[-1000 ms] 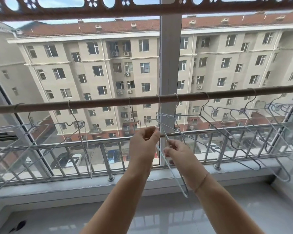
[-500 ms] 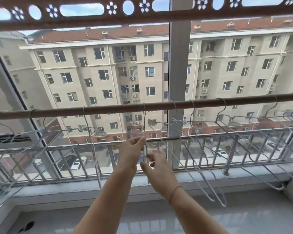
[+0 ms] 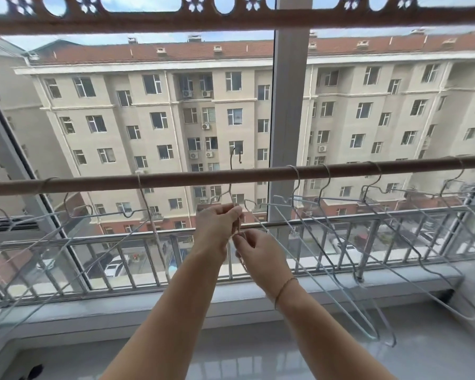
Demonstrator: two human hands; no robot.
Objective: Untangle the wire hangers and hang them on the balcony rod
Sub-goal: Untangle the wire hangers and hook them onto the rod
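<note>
A brown balcony rod [image 3: 192, 178] runs across the window at mid height. Several thin white wire hangers [image 3: 337, 250] hang from it on the right, and more wire hangers [image 3: 66, 237] hang on the left. Between them, one wire hanger [image 3: 231, 171] is lifted off the rod, its hook standing above the rod. My left hand [image 3: 217, 223] pinches this hanger just below the neck. My right hand [image 3: 254, 248] pinches its wire a little lower, close under the left hand. Both hands are below the rod, near the window's centre post.
A metal railing [image 3: 137, 242] runs outside the glass, below the rod. A grey window post [image 3: 288, 119] stands right of centre. A white sill [image 3: 121, 311] and glossy floor [image 3: 231, 360] lie beneath. A decorative brown rail [image 3: 231, 21] crosses overhead.
Both hands moved left away from the right-hand group and lifted one hanger, so its hook now stands above the rod. The view shifted left and tilted up.
</note>
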